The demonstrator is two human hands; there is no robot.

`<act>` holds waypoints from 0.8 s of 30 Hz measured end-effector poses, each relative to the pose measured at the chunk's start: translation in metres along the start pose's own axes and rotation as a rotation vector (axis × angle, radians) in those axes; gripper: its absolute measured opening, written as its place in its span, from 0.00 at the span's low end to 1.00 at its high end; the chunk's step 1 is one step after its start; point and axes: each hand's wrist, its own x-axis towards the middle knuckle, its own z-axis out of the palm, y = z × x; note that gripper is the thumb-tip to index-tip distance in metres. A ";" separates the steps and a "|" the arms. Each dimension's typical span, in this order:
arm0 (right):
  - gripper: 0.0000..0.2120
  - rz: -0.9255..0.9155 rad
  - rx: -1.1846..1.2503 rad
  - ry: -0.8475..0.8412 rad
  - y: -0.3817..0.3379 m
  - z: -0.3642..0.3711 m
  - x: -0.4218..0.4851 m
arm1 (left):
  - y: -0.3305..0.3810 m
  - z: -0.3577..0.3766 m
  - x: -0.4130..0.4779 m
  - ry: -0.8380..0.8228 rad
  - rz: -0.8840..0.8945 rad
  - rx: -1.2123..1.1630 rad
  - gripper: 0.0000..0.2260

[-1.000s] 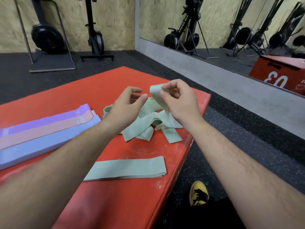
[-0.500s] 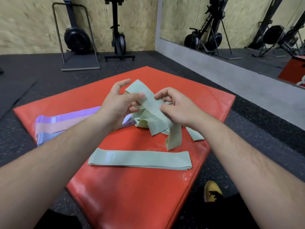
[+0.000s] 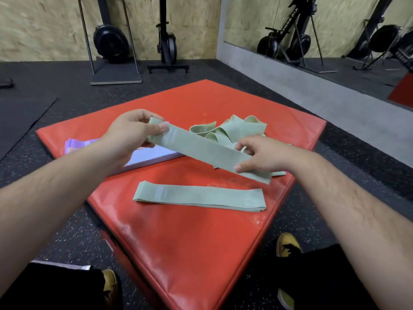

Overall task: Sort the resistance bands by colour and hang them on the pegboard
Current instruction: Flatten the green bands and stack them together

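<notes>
I hold one pale green resistance band [image 3: 201, 148] flat and stretched out above the red mat [image 3: 190, 238]. My left hand [image 3: 131, 133] pinches its far left end. Near its right end, my right hand [image 3: 261, 155] grips it between thumb and fingers. Below it, a flattened stack of green bands [image 3: 199, 195] lies on the mat. A tangled heap of green bands [image 3: 232, 130] sits behind my hands. Purple, pink and blue bands [image 3: 143, 155] lie flat at the left, partly hidden by my left arm. No pegboard is in view.
The mat lies on black rubber flooring [image 3: 55, 86]. Gym machines [image 3: 111, 41] stand against the wooden back wall. A wall mirror [image 3: 335, 30] with a grey ledge runs along the right. My yellow shoes [image 3: 288, 245] show beside the mat's near edges.
The green band has been pulled free of the heap and spread out flat between both hands. The camera has moved back, so more of the mat shows.
</notes>
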 end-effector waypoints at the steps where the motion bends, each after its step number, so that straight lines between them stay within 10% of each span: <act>1: 0.12 0.005 -0.011 -0.006 0.004 -0.003 -0.004 | -0.005 -0.007 -0.001 -0.014 -0.023 0.046 0.04; 19: 0.14 0.064 -0.211 -0.209 0.017 0.032 -0.022 | -0.072 -0.016 -0.025 -0.333 0.141 1.014 0.06; 24: 0.29 0.101 -0.263 -0.257 0.014 0.024 -0.032 | -0.073 -0.007 -0.028 -0.444 0.271 1.066 0.29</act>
